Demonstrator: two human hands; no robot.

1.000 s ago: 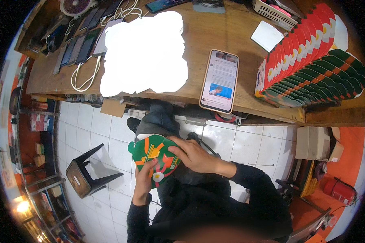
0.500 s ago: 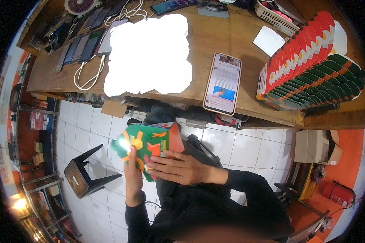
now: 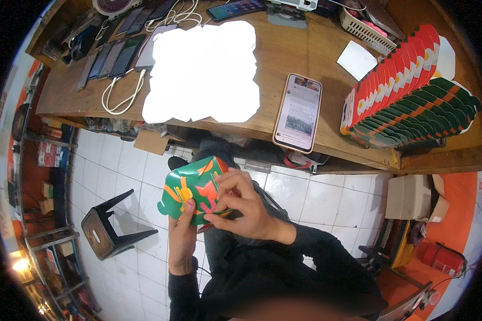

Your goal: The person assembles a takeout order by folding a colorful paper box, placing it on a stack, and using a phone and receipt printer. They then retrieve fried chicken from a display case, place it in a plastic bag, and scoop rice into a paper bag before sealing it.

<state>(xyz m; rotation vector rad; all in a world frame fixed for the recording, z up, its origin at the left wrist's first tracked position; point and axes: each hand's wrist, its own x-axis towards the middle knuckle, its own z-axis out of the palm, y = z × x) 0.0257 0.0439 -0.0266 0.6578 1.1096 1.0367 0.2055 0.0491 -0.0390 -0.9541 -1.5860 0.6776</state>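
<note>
A green printed cardboard carton (image 3: 191,179) with orange, yellow and pink pictures is held over my lap, below the table's front edge. My left hand (image 3: 182,235) grips its lower left part, thumb on the printed face and the other fingers hidden behind. My right hand (image 3: 246,211) is bent around the carton's right side, with thumb and index finger at its lower edge. A curled tab sticks out at the carton's left. On the table at the right stands a row of nested red and green cartons (image 3: 412,101). A pile of flat white cardboard blanks (image 3: 202,75) lies on the table, overexposed.
A lit phone (image 3: 298,115) rests near the wooden table's (image 3: 337,142) front edge. Several phones and white cables (image 3: 124,93) are at the left, and a basket (image 3: 367,29) at the back right. A black stool (image 3: 104,230) stands on the tiled floor at my left.
The carton has turned and tilted in my hands. My right hand, flat on its face before, now has bent fingers at its right side. The picture on the lit phone has changed.
</note>
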